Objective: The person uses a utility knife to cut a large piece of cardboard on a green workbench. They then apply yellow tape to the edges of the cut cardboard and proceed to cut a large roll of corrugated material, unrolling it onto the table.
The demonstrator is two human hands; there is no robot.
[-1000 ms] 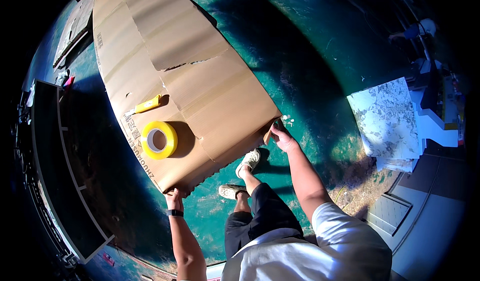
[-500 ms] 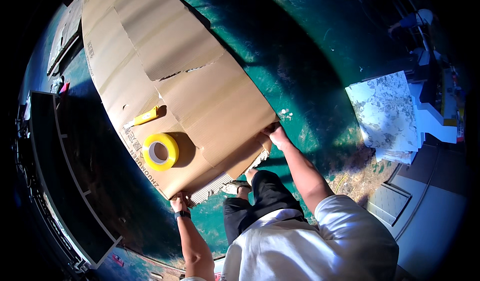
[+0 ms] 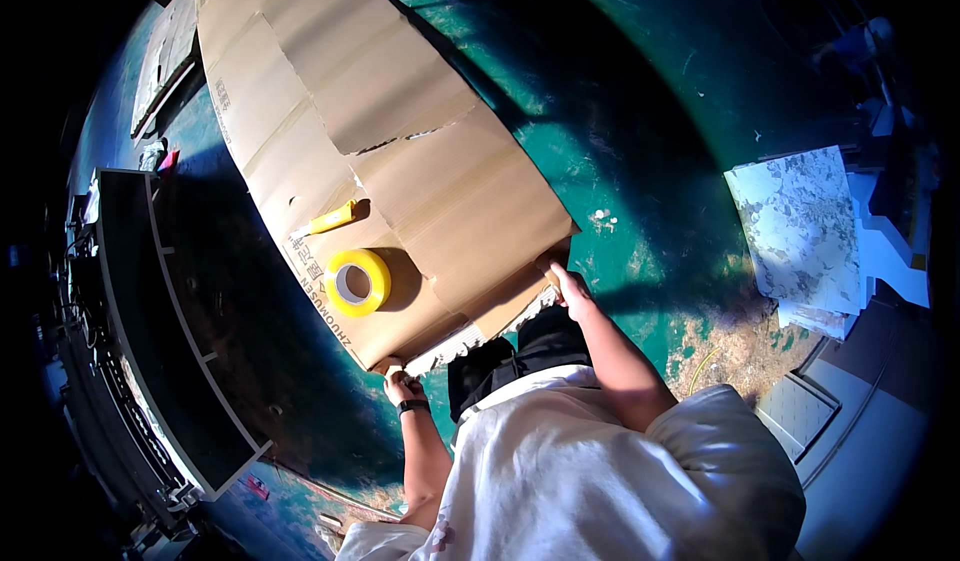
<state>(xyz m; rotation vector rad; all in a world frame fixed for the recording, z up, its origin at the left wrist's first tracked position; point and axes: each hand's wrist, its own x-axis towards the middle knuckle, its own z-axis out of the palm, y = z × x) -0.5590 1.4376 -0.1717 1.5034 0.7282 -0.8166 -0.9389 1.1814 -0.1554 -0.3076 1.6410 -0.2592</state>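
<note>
A long brown cardboard sheet (image 3: 470,211) with taped seams stretches away in front of me. Its near end has a folded flap with a ragged, torn edge. At the near left corner my left hand (image 3: 402,386), a dark band on its wrist, is closed on the cardboard. My right hand (image 3: 570,289) grips the near right corner, its fingertips partly hidden by the board. On the sheet, closer to the left side, lies a roll of yellow tape (image 3: 379,281). Just beyond the roll rests a yellow utility knife (image 3: 332,218); neither hand touches them.
Below is a worn green floor (image 3: 640,181) with a dark shadow across it. A dark panel with a pale frame (image 3: 160,246) stands at left. To the right are speckled white sheets (image 3: 800,221) and a pale box (image 3: 797,411). Another person (image 3: 860,46) is dimly visible at far right.
The whole view has shifted, so the cardboard, tape and knife appear farther right. Both hands keep hold of the near corners, and the near flap looks narrower. My foot has gone out of sight.
</note>
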